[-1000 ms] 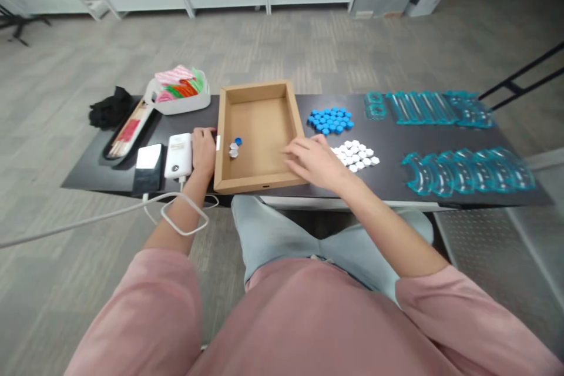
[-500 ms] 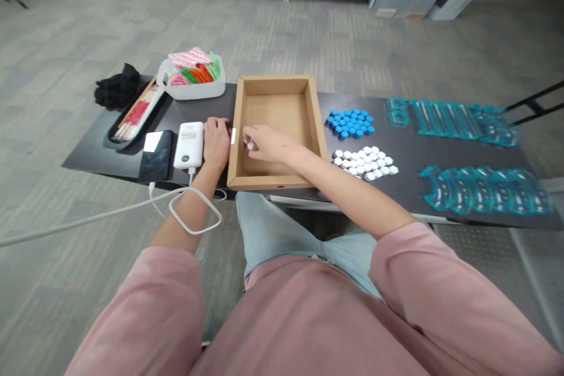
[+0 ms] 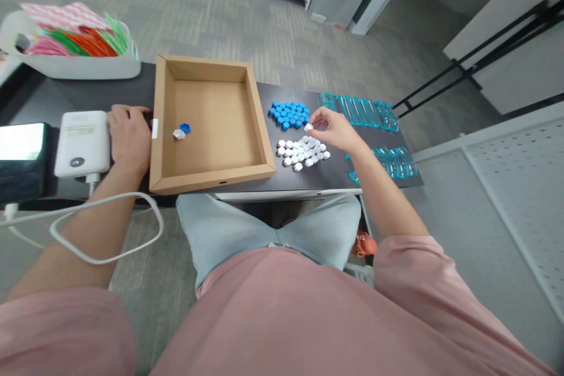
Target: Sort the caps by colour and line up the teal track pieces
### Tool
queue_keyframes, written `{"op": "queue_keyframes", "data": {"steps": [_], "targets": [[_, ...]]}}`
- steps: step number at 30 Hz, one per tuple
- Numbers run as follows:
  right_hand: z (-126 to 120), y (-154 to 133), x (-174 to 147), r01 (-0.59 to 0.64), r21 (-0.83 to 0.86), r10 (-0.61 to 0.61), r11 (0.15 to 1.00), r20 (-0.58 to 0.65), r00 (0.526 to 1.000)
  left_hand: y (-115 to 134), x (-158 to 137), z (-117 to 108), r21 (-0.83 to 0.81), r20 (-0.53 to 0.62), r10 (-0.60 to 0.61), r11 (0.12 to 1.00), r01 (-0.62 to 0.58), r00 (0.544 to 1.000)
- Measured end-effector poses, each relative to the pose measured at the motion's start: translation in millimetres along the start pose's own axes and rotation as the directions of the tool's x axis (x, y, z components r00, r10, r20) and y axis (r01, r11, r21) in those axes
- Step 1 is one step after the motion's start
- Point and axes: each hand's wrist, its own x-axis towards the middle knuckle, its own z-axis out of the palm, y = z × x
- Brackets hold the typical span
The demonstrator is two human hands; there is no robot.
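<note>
My right hand [image 3: 330, 127] pinches a white hexagonal piece [image 3: 308, 127] between thumb and fingertips, above the far right of a group of white hexagonal pieces [image 3: 298, 155]. Just beyond these sits a group of blue hexagonal pieces [image 3: 286, 114]. Resting on the table, my left hand [image 3: 129, 135] lies with fingers out between the cardboard box [image 3: 264, 155] and a white power bank [image 3: 83, 144]; it holds nothing that I can see. Inside the shallow box, near its left wall, one blue piece [image 3: 185, 128] and one white piece [image 3: 178, 134] lie side by side.
Teal clear plastic parts [image 3: 365, 113] lie in rows at the table's right, with curved ones [image 3: 392, 163] nearer me. A white bin [image 3: 88, 67] of colourful strips stands at the back left. A phone [image 3: 22, 158] lies at the left; a white cable [image 3: 106, 258] loops over my left forearm.
My right hand has left the box and moved right to the white pieces, now pinching one. A white and a blue piece show in the box. The view has turned right; my left hand stays beside the box.
</note>
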Motion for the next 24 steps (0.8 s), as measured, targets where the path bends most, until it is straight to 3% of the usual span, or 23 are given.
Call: {"op": "queue_keyframes", "data": {"steps": [6, 11, 24], "targets": [[5.6, -8.3, -39.9, 0.144, -0.087, -0.125, 0.986, 0.200, 0.972, 7.5, -4.2, -6.4, -0.028, -0.028, -0.012, 1.000, 0.011, 1.000], [9.5, 1.0, -67.0, 0.258, -0.147, -0.210, 0.955, 0.280, 0.937, 12.5, -6.3, -10.5, -0.008, 0.005, -0.026, 1.000, 0.026, 1.000], [19.8, 10.8, -78.1, 0.192, -0.292, -0.105, 0.937, 0.288, 0.952, 10.7, -5.6, -10.4, 0.008, 0.003, -0.001, 1.000, 0.001, 1.000]]}}
